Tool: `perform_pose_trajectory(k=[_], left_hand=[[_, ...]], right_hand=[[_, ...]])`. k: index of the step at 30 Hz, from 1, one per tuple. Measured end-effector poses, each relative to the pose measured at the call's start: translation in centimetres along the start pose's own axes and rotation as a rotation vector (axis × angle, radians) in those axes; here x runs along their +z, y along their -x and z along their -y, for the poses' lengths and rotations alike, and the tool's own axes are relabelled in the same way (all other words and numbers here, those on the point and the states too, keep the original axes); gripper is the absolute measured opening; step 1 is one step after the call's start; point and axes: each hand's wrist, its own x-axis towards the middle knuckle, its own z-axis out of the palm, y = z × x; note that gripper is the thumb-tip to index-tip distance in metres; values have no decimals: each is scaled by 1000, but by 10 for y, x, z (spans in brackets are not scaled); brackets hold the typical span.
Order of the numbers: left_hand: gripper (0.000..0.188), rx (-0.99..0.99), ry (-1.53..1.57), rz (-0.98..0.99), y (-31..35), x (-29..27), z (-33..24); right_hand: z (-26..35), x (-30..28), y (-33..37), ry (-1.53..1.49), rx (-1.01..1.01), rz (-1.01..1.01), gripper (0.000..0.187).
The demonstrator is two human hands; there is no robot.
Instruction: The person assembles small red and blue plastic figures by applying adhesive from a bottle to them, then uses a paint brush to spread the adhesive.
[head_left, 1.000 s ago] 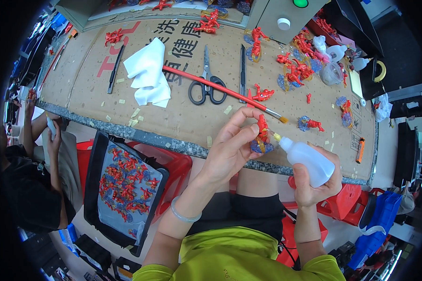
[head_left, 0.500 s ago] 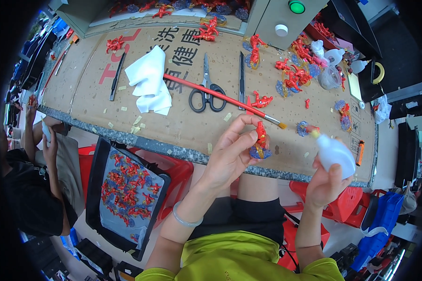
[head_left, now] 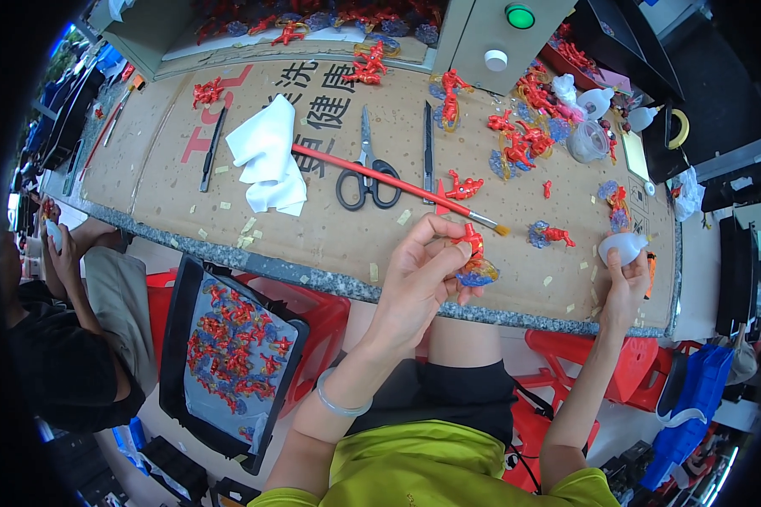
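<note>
Between the thumb and fingers of my left hand (head_left: pixel 423 275) is a small red figurine (head_left: pixel 473 245) on a translucent blue and yellow base, held above the table's near edge. My right hand (head_left: pixel 624 291) grips a white squeeze bottle (head_left: pixel 623 247) over the right part of the table. A red figure piece with a blue base (head_left: pixel 552 235) lies between my hands. Just beyond my left hand is the bristle end of a long red-handled paintbrush (head_left: pixel 389 179). Another red figure piece (head_left: pixel 465 186) rests beside the brush.
Black-handled scissors (head_left: pixel 368 182), a white cloth (head_left: pixel 266 152) and two slim cutters (head_left: pixel 214 144) lie on the cardboard-covered table (head_left: pixel 161 177). More figurines (head_left: pixel 520 144) sit at the back right. A tray of figurines (head_left: pixel 237 355) stands at left, near a seated co-worker (head_left: pixel 68 363).
My right hand has moved right with the squeeze bottle, away from the figure piece between my hands, and tilted it. My left hand still holds its figurine, now turned slightly.
</note>
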Motion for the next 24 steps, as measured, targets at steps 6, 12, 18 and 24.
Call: perform_pose_trajectory(k=[6, 12, 18, 24], left_hand=[[7, 19, -6, 14, -1, -1, 3], [12, 32, 12, 41, -2, -2, 7], [16, 47, 29, 89, 0, -8, 5], [15, 43, 24, 72, 1, -5, 6]], right_hand=[[4, 8, 14, -89, -164, -129, 42], [37, 23, 52, 201, -752, -458, 33], [79, 68, -8, 423, -570, 346, 27], [59, 81, -46, 512, -411, 470, 22]])
